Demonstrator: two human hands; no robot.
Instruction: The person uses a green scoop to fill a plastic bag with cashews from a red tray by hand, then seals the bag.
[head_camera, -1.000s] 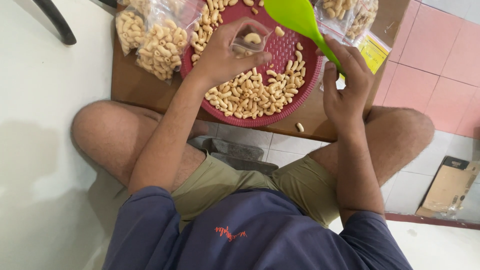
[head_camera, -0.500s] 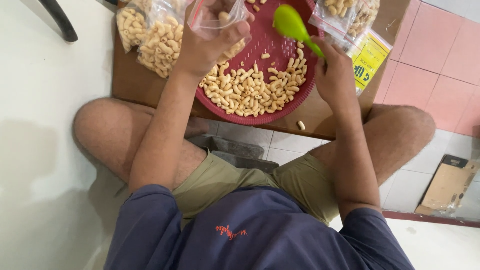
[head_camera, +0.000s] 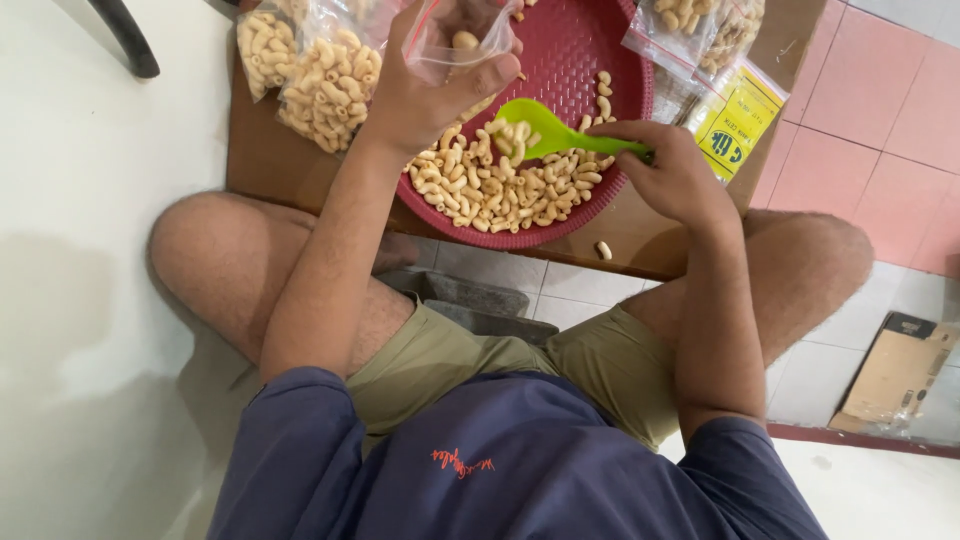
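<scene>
Clear plastic packets (head_camera: 318, 80) filled with pale curled snacks lie at the left on the brown surface (head_camera: 290, 165). Just beside them, the left hand (head_camera: 425, 90) is raised on a bent forearm, its grip closed around a small clear bag (head_camera: 462, 32) held mouth-up above the red round tray (head_camera: 590, 55). Loose snacks (head_camera: 505, 185) lie heaped in the tray's near half. A green scoop (head_camera: 550, 130) rests bowl-down on that heap, its handle pinched in the right hand (head_camera: 675, 180), wrist bent inward. More filled packets (head_camera: 700, 25) sit beyond the tray's right rim.
</scene>
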